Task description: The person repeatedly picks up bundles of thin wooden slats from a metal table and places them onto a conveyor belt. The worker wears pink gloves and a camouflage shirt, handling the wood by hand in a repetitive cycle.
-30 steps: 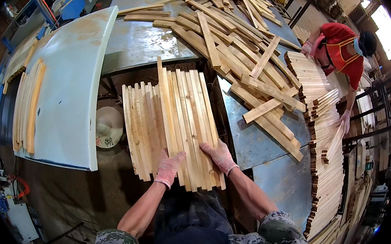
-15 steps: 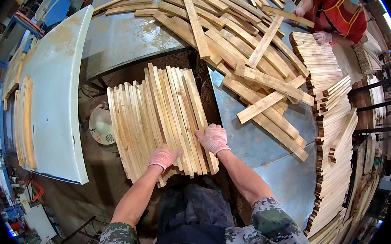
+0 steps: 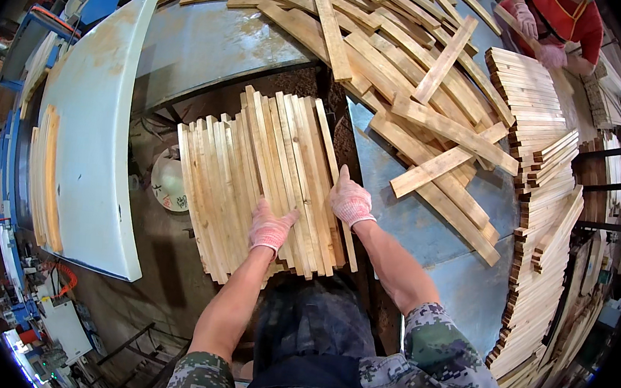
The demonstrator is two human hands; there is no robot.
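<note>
A row of pale wooden strips (image 3: 239, 195) lies side by side in front of me. My left hand (image 3: 272, 224), in a pinkish-white glove, rests on their middle, fingers and thumb apart. At the row's right end, my right hand (image 3: 353, 198), gloved alike, holds the outermost wooden strip (image 3: 326, 132). That strip stands on its narrow edge, with a gap between its far end and the row. My index finger stretches along its outer side; the other fingertips are partly hidden.
A blue-grey metal table (image 3: 458, 294) bears a heap of loose strips (image 3: 390, 67) ahead and right. Farther right runs a long stack of strips (image 3: 533, 290). A pale curved panel (image 3: 98, 151) stands left, near a round white container (image 3: 170, 180). A co-worker (image 3: 566, 24) handles a strip.
The outermost strip has turned onto its edge and tilted away from the row, with my right hand on it. My left hand has shifted slightly forward, fingers more stretched. The co-worker's strip has moved right.
</note>
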